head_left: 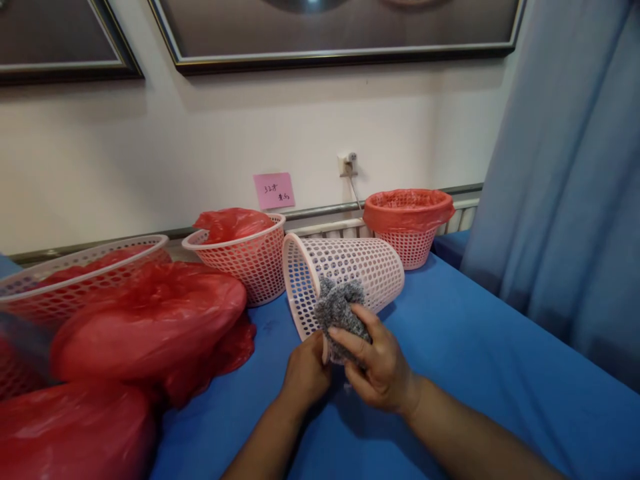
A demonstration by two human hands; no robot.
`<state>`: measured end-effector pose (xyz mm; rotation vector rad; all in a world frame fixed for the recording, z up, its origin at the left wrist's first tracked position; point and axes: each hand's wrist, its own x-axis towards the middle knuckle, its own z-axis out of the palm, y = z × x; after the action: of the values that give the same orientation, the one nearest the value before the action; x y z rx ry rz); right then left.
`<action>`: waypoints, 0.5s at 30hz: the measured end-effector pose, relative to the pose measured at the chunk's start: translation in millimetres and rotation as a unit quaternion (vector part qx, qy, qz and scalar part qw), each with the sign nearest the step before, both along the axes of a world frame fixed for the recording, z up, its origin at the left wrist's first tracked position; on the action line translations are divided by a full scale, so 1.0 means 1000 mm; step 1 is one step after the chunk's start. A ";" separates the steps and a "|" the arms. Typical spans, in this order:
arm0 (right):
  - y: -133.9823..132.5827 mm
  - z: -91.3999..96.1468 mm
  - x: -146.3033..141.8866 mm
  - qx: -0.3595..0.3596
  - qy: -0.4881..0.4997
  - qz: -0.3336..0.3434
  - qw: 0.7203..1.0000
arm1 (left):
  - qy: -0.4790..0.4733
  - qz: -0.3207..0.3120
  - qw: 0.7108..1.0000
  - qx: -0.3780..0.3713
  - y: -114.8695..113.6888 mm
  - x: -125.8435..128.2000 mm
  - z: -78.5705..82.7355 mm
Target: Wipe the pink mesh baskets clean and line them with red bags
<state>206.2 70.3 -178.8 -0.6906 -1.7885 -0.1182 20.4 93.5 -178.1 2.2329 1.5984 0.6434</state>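
Note:
A pale pink perforated plastic basket lies tipped on its side, its mouth facing left. My left hand grips the lower part of its rim, fingers closed around the edge. In my right hand is a crumpled grey cloth, pressed against the outside of the basket close to the rim. The thumb and fingers of that hand are bent onto the cloth. Part of the basket's lower side is hidden behind the cloth and hands.
A basket lined with a red bag stands behind on the right. Left are another basket and a wide one, both with red plastic inside. Filled red bags crowd the left side of the blue surface. A blue curtain hangs right.

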 end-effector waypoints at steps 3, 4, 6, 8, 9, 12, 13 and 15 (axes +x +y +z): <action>0.012 -0.006 0.009 -0.013 0.023 -0.044 0.999 | 0.010 -0.012 1.000 -0.004 0.003 -0.002 0.000; 0.025 -0.011 0.020 -0.035 0.052 -0.090 0.994 | 0.024 -0.006 1.000 -0.004 0.003 -0.002 0.000; 0.056 -0.022 0.048 -0.099 0.141 -0.196 0.965 | 0.058 0.006 0.998 -0.013 0.005 -0.002 -0.001; 0.083 -0.030 0.074 -0.176 0.231 -0.270 0.918 | 0.086 0.000 0.996 -0.026 0.005 0.000 -0.003; 0.091 -0.032 0.083 -0.202 0.261 -0.286 0.900 | 0.098 -0.010 0.995 -0.029 0.005 0.001 -0.004; 0.084 -0.024 0.081 -0.188 0.260 -0.274 0.907 | 0.132 -0.032 0.990 -0.025 0.004 0.005 -0.007; 0.072 -0.018 0.072 -0.156 0.229 -0.247 0.928 | 0.146 -0.031 0.989 -0.024 0.003 0.006 -0.008; 0.042 -0.004 0.049 -0.078 0.142 -0.166 0.973 | 0.169 -0.020 0.985 -0.031 0.002 0.008 -0.009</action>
<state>255.1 112.8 -182.5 -1.0631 -1.4074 -0.0974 28.0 95.4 -186.6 2.4175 1.6909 0.2066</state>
